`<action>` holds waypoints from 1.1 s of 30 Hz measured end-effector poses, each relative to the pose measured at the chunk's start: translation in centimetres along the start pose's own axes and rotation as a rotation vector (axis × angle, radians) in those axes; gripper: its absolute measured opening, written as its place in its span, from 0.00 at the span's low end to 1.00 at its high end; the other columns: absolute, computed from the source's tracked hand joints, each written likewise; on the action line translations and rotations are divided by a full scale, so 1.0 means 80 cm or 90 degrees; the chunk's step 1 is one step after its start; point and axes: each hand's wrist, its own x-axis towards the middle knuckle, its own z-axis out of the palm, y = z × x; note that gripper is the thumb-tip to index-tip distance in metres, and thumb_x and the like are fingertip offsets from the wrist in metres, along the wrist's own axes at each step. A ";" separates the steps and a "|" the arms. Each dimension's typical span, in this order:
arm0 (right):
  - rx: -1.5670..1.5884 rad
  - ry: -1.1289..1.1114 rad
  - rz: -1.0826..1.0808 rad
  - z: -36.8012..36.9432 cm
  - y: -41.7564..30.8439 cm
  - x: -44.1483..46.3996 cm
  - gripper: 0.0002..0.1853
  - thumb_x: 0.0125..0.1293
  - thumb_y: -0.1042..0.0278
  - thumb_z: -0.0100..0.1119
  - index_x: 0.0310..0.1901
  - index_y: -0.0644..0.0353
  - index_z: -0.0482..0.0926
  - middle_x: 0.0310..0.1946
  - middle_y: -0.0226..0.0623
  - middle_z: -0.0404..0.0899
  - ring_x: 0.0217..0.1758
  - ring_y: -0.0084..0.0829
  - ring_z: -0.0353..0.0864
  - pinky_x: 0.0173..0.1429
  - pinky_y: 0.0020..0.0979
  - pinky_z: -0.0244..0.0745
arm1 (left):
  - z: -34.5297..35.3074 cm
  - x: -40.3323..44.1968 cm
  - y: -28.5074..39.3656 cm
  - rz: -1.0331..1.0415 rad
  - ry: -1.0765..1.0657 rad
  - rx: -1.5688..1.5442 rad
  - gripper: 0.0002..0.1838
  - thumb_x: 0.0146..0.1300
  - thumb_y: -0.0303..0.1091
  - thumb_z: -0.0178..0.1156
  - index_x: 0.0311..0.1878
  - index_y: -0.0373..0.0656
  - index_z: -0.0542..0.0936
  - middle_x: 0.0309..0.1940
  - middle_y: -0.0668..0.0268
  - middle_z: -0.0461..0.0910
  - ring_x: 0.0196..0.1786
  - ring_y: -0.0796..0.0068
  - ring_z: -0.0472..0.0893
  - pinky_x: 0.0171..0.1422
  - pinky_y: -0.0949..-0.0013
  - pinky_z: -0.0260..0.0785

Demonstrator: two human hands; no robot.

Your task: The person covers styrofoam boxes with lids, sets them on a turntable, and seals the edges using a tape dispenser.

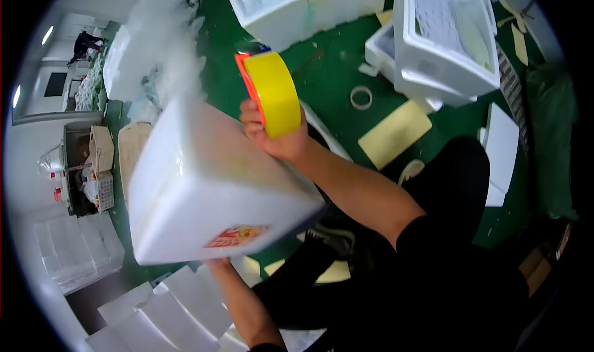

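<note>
**White foam box tilted between my hands, yellow tape in my right**

The big, blocky white foam box (198, 197) is in front of me, tipped at an angle over the green floor (334, 80); I can't tell whether any corner rests on something. I'd expect it to be light for its bulk unless it is filled, stiff across its faces, but easy to dent or chip at the corners. Its smooth skin may slide under dry fingers, so a flat palm beneath the lower edge and a hand against the opposite edge should serve better than a pinch.

My left hand (216, 263) is at that lower edge, its fingers mostly hidden by the box, so I can't tell how far they are open. My right hand (278, 138) is curled firmly around an orange-red tape dispenser (247, 80) with a wide, bright yellow roll of tape (276, 95). That should feel compact and solid, and its frame is the place to grip.

The box looks plain and slightly blurred, its edges softly rounded. A red and yellow printed label (238, 236) sits low on one face, and a faint gloss shows on another.
</note>
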 end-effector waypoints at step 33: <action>-1.040 0.384 0.579 0.122 -0.081 -0.045 0.35 0.55 0.75 0.67 0.68 0.59 0.73 0.51 0.40 0.83 0.46 0.31 0.87 0.46 0.32 0.84 | 0.327 0.072 0.114 0.472 -0.761 1.236 0.49 0.56 0.85 0.47 0.51 0.43 0.82 0.64 0.55 0.77 0.79 0.41 0.60 0.78 0.30 0.40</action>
